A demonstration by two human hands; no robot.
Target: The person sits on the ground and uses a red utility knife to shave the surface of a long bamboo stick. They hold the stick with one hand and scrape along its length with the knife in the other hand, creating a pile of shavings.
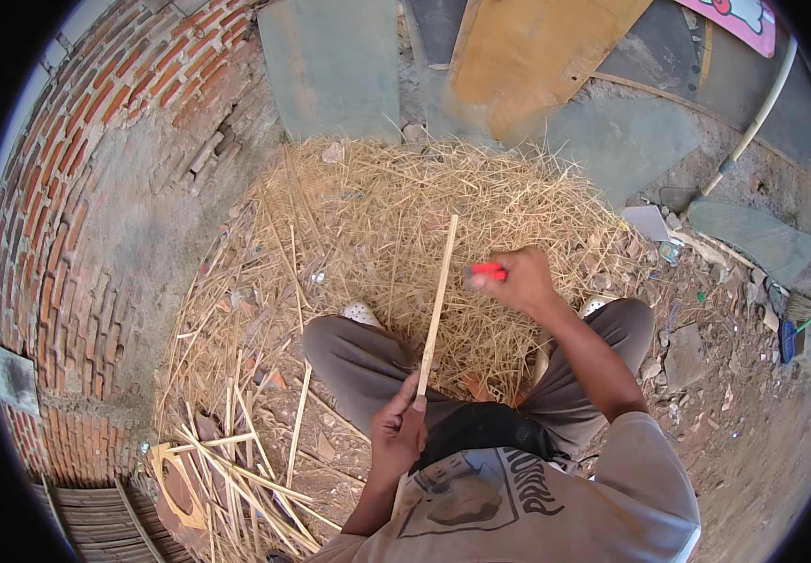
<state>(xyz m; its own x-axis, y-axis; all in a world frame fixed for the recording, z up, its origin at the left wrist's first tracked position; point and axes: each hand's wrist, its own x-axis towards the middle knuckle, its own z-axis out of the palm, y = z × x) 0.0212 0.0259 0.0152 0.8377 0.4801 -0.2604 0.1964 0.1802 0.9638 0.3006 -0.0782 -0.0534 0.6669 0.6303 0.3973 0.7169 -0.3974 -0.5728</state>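
Note:
My left hand is closed round the lower end of a pale, flat strip of wood or bamboo, its thumb pressed along it. The strip stands up and away from me, tilted slightly right at its far end. To the right of it, apart from it, my right hand is closed on a red-handled tool. A short dark part shows at the tool's left end; its blade, if any, cannot be made out. Beneath both hands lies a heap of thin straw-coloured shavings.
Several loose pale strips lie at the lower left. A worn brick wall rises on the left. Grey and tan boards lean at the back. Rubble, a pale pipe and a blue-headed broom are on the right.

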